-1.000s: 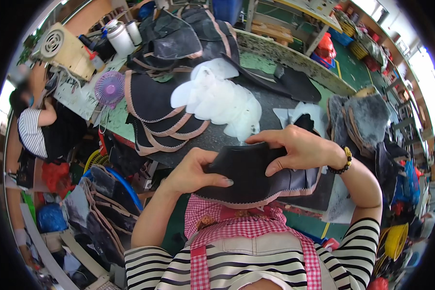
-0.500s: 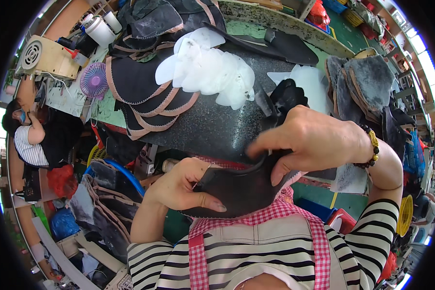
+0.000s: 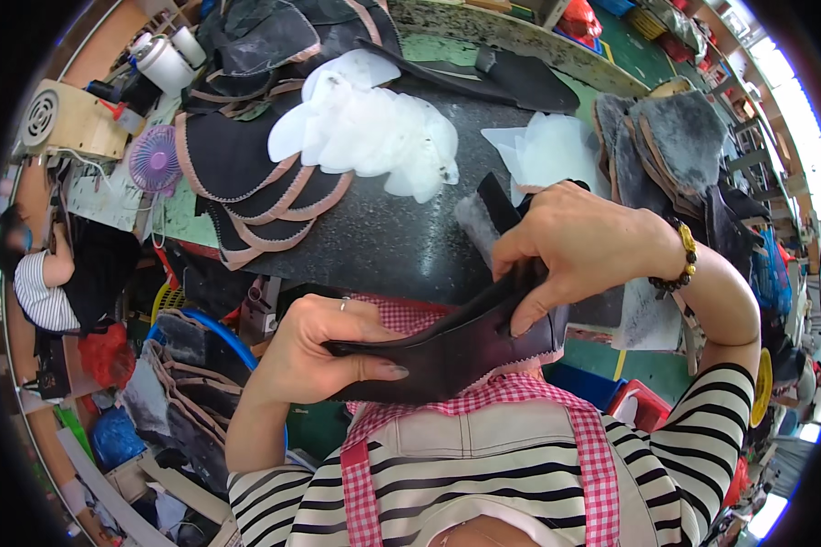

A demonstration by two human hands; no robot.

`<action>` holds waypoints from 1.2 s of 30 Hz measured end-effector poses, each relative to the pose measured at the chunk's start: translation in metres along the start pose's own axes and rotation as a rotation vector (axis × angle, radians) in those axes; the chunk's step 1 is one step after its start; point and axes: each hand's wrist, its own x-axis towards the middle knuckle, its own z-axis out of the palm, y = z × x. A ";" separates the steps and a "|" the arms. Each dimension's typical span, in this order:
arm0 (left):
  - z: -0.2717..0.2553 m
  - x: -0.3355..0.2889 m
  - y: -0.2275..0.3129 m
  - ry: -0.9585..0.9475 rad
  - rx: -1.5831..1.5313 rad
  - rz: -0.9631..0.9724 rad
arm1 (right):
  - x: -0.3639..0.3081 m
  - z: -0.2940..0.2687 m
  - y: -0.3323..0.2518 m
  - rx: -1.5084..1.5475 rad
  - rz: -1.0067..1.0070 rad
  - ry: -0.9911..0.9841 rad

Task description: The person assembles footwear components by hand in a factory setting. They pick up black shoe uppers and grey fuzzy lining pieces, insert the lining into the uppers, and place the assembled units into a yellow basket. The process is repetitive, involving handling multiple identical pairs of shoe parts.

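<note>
Between my hands, in front of my chest, is a black leather shoe upper piece (image 3: 438, 366) with a pinkish zigzag-cut lower edge. My left hand (image 3: 324, 351) pinches its left end, thumb on the near face and fingers behind. My right hand (image 3: 575, 251) grips the upper edge toward the right, thumb on the near face and forefinger over the edge. A grey furry lining (image 3: 474, 223) and a black strip (image 3: 499, 202) stick up beside my right fingers. On the dark worktable (image 3: 383, 242) ahead lies a pile of white translucent shaped sheets (image 3: 365, 132).
Black pieces with pink edges (image 3: 237, 150) are stacked at the left; grey furry pieces (image 3: 684, 137) lie at the right. A purple fan (image 3: 154, 158) stands on the far left. A co-worker (image 3: 50, 273) sits at the left. A blue-rimmed basket (image 3: 237, 346) holds more pieces.
My right fingers have closed onto the upper edge of the piece. The piece is stretched straighter, its right side lowered, and my left hand has shifted slightly left. The whole view has moved a little.
</note>
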 end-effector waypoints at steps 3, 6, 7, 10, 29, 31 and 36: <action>0.002 0.002 -0.002 -0.005 -0.012 0.028 | -0.003 0.003 0.006 0.060 -0.003 -0.013; -0.002 0.000 -0.003 -0.055 -0.013 0.019 | -0.006 0.005 0.007 0.094 -0.086 0.008; -0.005 -0.001 -0.007 -0.068 -0.006 0.031 | -0.007 0.007 0.006 0.104 -0.122 0.020; -0.013 0.005 -0.006 -0.130 0.082 -0.001 | -0.010 0.015 0.007 0.079 -0.169 0.129; 0.035 0.074 0.019 0.235 0.533 -0.112 | -0.008 -0.007 -0.005 0.100 0.119 0.254; 0.033 0.073 0.018 0.241 0.597 0.059 | -0.013 -0.006 -0.011 0.161 0.064 0.265; 0.029 0.072 0.014 0.195 0.599 0.340 | -0.009 -0.007 0.001 0.126 0.000 0.271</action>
